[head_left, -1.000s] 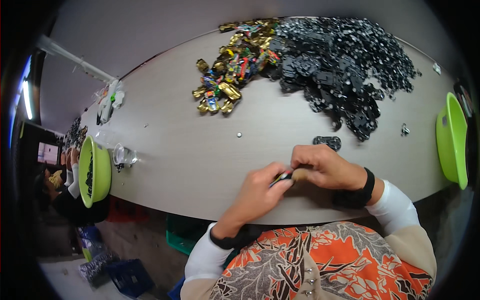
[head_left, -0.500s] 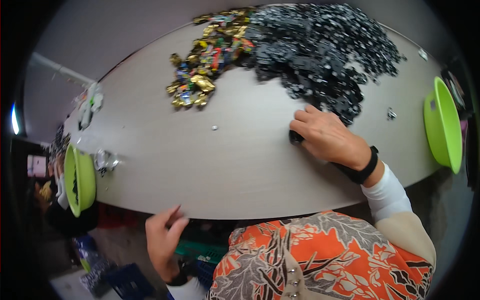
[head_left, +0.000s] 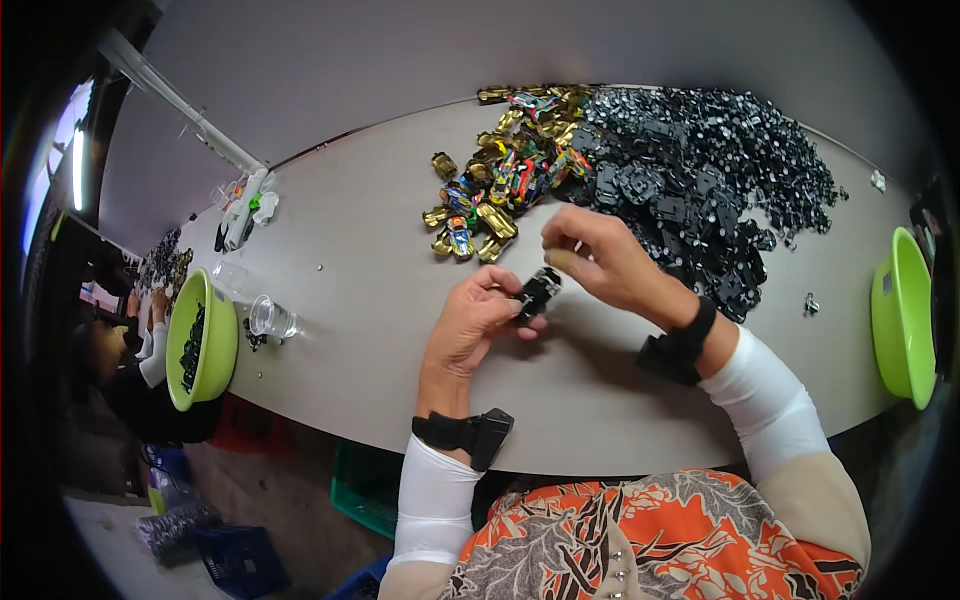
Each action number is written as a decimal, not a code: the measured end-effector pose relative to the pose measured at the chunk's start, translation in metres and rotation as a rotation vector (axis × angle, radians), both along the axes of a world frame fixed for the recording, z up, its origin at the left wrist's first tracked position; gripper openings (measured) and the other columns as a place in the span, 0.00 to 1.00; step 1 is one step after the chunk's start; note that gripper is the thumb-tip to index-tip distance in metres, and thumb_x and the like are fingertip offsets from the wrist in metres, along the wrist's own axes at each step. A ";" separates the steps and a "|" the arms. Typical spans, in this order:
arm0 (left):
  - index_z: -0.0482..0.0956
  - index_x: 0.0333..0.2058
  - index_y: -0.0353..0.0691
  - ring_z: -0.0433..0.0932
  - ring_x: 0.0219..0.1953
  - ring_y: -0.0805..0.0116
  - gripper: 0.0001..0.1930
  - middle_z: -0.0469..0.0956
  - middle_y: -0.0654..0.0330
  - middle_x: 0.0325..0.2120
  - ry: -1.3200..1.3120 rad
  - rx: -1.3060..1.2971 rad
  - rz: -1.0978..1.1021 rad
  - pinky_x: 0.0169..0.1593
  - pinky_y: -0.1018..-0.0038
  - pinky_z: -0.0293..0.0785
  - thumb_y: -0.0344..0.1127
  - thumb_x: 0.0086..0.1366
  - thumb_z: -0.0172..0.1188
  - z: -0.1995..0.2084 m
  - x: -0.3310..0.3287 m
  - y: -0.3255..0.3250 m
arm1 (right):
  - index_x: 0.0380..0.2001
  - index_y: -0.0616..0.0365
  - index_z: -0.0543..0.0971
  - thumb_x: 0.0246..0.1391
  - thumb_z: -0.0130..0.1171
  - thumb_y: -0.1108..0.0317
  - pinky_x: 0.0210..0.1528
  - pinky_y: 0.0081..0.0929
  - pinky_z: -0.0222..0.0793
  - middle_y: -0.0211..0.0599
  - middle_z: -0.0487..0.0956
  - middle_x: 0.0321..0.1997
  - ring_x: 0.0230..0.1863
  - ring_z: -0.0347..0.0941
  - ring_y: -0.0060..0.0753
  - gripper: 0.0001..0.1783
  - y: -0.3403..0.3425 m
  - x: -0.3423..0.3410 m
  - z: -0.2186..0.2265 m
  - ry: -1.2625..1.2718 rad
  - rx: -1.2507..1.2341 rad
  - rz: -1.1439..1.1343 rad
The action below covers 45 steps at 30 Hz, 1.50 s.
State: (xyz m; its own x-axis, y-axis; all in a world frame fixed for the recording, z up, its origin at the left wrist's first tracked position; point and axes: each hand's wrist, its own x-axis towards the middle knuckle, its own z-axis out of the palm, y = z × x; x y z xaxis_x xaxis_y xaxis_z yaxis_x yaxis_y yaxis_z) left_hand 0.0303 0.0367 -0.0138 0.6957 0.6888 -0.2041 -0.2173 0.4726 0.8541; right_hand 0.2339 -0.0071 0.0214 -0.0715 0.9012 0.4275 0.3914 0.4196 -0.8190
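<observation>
My left hand point(head_left: 478, 322) holds a small black toy-car chassis point(head_left: 537, 290) by its fingertips just above the grey table point(head_left: 370, 270). My right hand point(head_left: 600, 262) hovers right beside it, thumb and fingers pinched close to the part's upper end; whether it grips the part I cannot tell. A big heap of black chassis parts point(head_left: 700, 180) lies behind my right hand. Left of that heap sits a pile of gold and coloured toy-car bodies point(head_left: 500, 190).
A green bowl point(head_left: 900, 320) stands at the table's right edge. Another green bowl point(head_left: 200, 340) with dark parts sits at the left edge beside clear plastic cups point(head_left: 268, 316). Another person point(head_left: 120, 360) works at far left. Blue and green crates point(head_left: 240, 555) lie under the table.
My left hand came up from below the table edge and now holds a black chassis. My right hand left the black heap and moved in beside it.
</observation>
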 end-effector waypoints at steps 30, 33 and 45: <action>0.68 0.39 0.35 0.81 0.33 0.57 0.12 0.78 0.47 0.33 -0.033 0.014 0.426 0.32 0.63 0.83 0.26 0.56 0.56 -0.010 0.002 0.012 | 0.34 0.59 0.72 0.45 0.55 0.79 0.22 0.23 0.63 0.30 0.75 0.26 0.22 0.69 0.22 0.10 0.091 -0.012 -0.053 -0.024 0.078 -0.191; 0.66 0.42 0.35 0.81 0.33 0.60 0.15 0.78 0.48 0.34 -0.092 0.015 0.413 0.30 0.64 0.82 0.25 0.56 0.56 -0.008 0.003 0.005 | 0.33 0.56 0.73 0.46 0.59 0.78 0.17 0.11 0.52 0.21 0.71 0.22 0.18 0.61 0.10 0.10 0.044 -0.005 -0.010 0.679 -0.577 0.175; 0.69 0.42 0.33 0.80 0.32 0.69 0.14 0.77 0.56 0.34 -0.078 -0.036 0.181 0.29 0.69 0.83 0.23 0.56 0.59 -0.009 0.036 -0.021 | 0.38 0.67 0.76 0.42 0.63 0.70 0.27 0.25 0.69 0.43 0.76 0.31 0.23 0.72 0.29 0.18 -0.040 -0.002 -0.023 -0.011 -0.262 -0.219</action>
